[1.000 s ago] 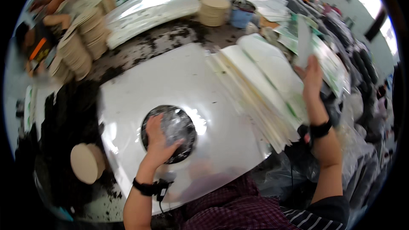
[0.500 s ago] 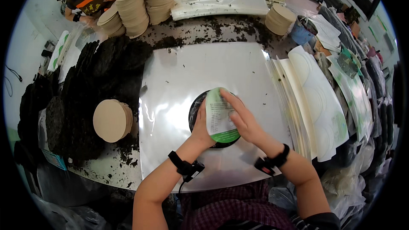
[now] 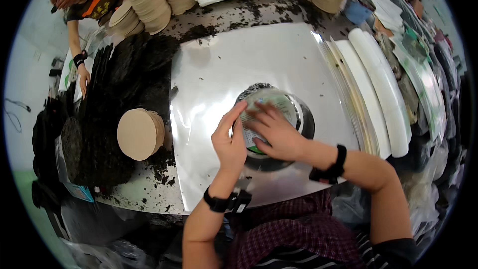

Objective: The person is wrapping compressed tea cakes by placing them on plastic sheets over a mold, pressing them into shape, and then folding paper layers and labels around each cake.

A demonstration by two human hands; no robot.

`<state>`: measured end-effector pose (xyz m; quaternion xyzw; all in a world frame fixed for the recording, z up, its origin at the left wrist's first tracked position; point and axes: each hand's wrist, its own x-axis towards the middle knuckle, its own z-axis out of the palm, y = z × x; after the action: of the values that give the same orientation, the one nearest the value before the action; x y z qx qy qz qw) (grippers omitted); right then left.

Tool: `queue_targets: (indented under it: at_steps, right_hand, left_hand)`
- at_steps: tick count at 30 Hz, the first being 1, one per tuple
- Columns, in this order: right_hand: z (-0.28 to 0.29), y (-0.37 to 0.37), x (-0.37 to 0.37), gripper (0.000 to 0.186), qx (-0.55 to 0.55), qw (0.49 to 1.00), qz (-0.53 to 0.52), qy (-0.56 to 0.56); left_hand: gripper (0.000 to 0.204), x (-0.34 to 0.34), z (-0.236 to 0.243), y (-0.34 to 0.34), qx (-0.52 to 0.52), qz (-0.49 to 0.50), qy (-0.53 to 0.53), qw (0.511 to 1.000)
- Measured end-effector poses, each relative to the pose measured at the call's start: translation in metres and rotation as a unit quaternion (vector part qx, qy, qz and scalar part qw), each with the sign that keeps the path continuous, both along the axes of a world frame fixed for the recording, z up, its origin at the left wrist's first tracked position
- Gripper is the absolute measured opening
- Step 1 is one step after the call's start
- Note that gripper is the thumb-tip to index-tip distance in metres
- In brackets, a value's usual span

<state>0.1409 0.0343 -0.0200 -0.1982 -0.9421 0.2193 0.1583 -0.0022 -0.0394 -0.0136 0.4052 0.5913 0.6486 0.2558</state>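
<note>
On a shiny silvery sheet (image 3: 209,74), a round green-and-white printed label (image 3: 276,104) lies tilted over a dark round disc (image 3: 307,125). Black, glossy, crinkled material (image 3: 256,87) shows at its far edge, and a clear curved rim borders its right side. My left hand (image 3: 230,142) grips the label's left edge, its fingers lined up along the side. Across the label's face lies my right hand (image 3: 279,132), fingers spread and smeared by motion. The two hands almost meet at the label's left part and hide some of the print.
Left stand a stack of round beige cards (image 3: 139,134) and dark crumbly slabs (image 3: 99,144). Stacked beige discs (image 3: 152,5) and another person's arm (image 3: 74,40) are at far left. White sheets (image 3: 371,87) lie right; a blue pot (image 3: 357,10) stands behind. Dark crumbs litter the table.
My right hand has moved left across the label, its fingers now spread over it. The label has tipped flatter. Another person's arm now reaches down at far left. The view has shifted.
</note>
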Motion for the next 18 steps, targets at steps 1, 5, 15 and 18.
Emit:
queue_targets:
  at_steps: [1, 5, 15, 18]
  right_hand:
    - [0.019, -0.004, 0.004, 0.046, -0.001, 0.995, 0.069, 0.071]
    - [0.052, 0.022, 0.034, 0.052, 0.038, 0.977, -0.168, 0.127]
    - [0.157, 0.197, 0.016, 0.066, -0.354, 0.796, -0.349, 0.344]
    - [0.146, 0.142, -0.013, 0.072, -0.309, 0.940, -0.135, 0.049]
  left_hand:
    - [0.034, -0.009, 0.007, -0.009, 0.008, -0.029, 0.040, 0.999]
    - [0.036, -0.070, 0.000, -0.051, -0.200, -0.133, -0.110, 0.964]
    - [0.029, -0.126, 0.004, -0.096, -0.259, -0.269, 0.096, 0.923]
    - [0.023, -0.135, 0.017, -0.148, -0.276, -0.341, 0.326, 0.838]
